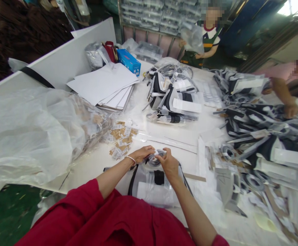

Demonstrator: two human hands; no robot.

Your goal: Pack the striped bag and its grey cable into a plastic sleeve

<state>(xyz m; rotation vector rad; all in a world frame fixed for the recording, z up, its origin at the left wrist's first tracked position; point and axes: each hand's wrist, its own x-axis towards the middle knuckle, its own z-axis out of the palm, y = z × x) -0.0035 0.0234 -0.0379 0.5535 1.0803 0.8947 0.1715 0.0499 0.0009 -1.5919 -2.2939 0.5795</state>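
My left hand and my right hand meet over a small grey coiled strap, both pinching it with closed fingers. A thin bracelet circles my left wrist. Under the hands lies a clear plastic bag holding a black and white strapped item with a white card, resting on the white table. Red sleeves cover my upper arms at the bottom of the view.
A big clear bag of tan tags fills the left. Loose tags lie ahead, then stacked white sheets and a blue box. Piles of bagged strapped items cover the middle and right. Two other people stand at the far side.
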